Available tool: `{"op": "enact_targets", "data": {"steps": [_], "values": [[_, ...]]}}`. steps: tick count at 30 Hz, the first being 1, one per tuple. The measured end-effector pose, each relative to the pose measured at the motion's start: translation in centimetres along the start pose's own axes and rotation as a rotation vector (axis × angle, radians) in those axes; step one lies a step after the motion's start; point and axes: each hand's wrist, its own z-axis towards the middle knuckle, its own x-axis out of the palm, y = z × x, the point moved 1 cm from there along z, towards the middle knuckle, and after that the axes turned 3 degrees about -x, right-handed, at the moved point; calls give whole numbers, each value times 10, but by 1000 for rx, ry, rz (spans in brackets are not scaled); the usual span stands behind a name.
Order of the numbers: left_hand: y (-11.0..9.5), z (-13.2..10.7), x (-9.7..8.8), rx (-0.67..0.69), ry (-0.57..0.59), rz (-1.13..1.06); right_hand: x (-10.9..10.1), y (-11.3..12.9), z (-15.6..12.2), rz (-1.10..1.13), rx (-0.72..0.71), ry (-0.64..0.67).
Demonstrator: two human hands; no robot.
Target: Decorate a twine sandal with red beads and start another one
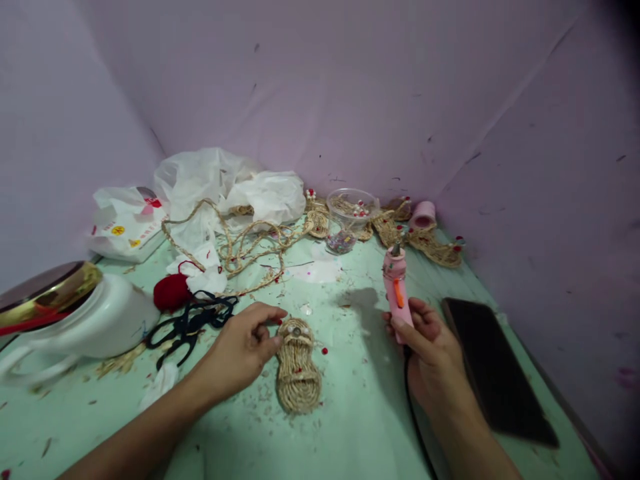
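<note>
A small woven straw slipper lies on the green tabletop, with a pale strap and a small round ornament near its far end. My left hand is at the slipper's far left edge, its thumb and index finger curled against it. A tiny red bead shows beside the index fingertip. In my right hand is a pink glue gun with an orange trigger, held upright with the metal nozzle up, clear of the slipper. Its black cord hangs below. Another red bead lies just right of the slipper.
Braided straw cord and white plastic bags lie at the back left. Red yarn, dark-handled scissors and a white pot are at left. Straw pieces surround a clear tub. A black phone lies right.
</note>
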Motion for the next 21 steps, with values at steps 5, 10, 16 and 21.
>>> {"op": "enact_targets", "data": {"steps": [5,10,16,21], "values": [[2,3,6,80,105,-118,5,12,-16,-31,357,129],[0,0,4,22,45,-165,9,20,-28,33,502,223],[6,0,3,-7,76,-292,6,30,-29,46,303,313],[17,3,8,-40,198,-508,-7,31,-28,64,325,329]]}}
